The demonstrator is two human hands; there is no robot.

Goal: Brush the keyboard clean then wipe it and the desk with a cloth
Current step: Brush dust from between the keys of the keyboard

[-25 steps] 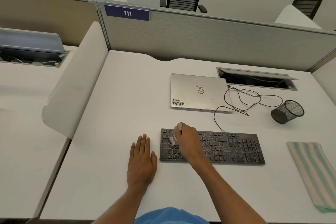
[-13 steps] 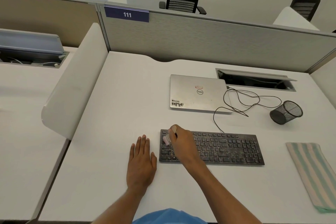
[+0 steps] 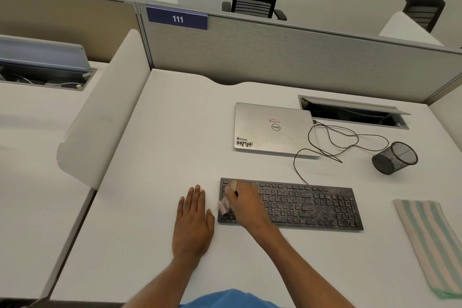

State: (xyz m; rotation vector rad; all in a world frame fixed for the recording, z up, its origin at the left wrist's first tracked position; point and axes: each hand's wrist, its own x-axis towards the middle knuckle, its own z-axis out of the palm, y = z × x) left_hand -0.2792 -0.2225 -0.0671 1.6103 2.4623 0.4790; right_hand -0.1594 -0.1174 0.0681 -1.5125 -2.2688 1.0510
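A dusty black keyboard [image 3: 307,205] lies across the white desk [image 3: 155,162]. My right hand [image 3: 246,204] rests over its left end, closed around a small pale brush [image 3: 223,205] whose bristles touch the leftmost keys. Just left of the keyboard, my left hand [image 3: 193,220] lies flat on the desk, fingers together, holding nothing. A green-and-cream striped cloth [image 3: 432,245] sits folded at the desk's right edge, apart from both hands.
Behind the keyboard is a closed silver laptop [image 3: 270,129] with a tangled black cable [image 3: 332,142]. A black mesh cup [image 3: 395,157] lies tipped on its side at the right. An open cable tray [image 3: 352,112] and grey partition [image 3: 300,57] bound the back.
My right hand has carried the brush leftward along the keyboard to its left edge. My left hand has stayed flat in place.
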